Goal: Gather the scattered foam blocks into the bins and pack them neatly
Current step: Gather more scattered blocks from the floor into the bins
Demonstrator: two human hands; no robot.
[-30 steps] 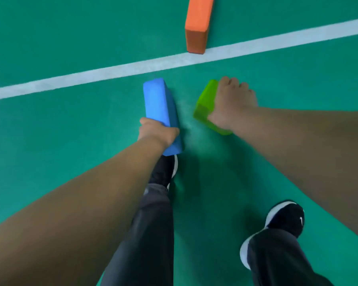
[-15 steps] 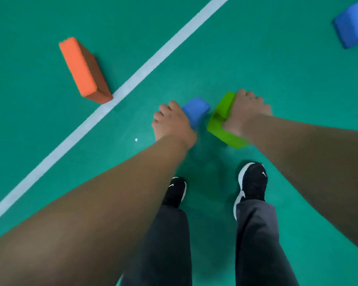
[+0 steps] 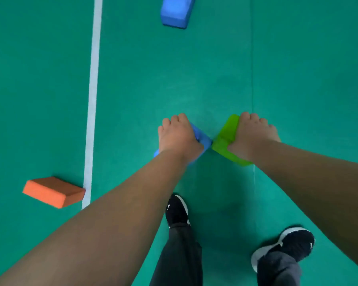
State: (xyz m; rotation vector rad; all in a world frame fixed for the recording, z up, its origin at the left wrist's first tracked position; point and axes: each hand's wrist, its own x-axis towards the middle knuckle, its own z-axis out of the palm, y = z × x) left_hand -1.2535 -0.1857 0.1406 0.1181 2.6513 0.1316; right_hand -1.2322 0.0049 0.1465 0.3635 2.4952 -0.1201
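Orange block [image 3: 52,191] now lower-left (nearer)

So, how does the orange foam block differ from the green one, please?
The orange rectangular foam block lies on the floor, untouched; the green rectangular foam block is gripped by the right hand. Orange shows whole; green is partly hidden by that hand. Both are brick-shaped.

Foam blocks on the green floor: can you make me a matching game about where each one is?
Things:
1 orange block
2 green block
3 far blue block
4 near blue block

Places:
A held in the left hand
B on the floor beside the white line
C held in the right hand
D alone on the floor at the top of the view

Pairs: 1-B, 2-C, 3-D, 4-A
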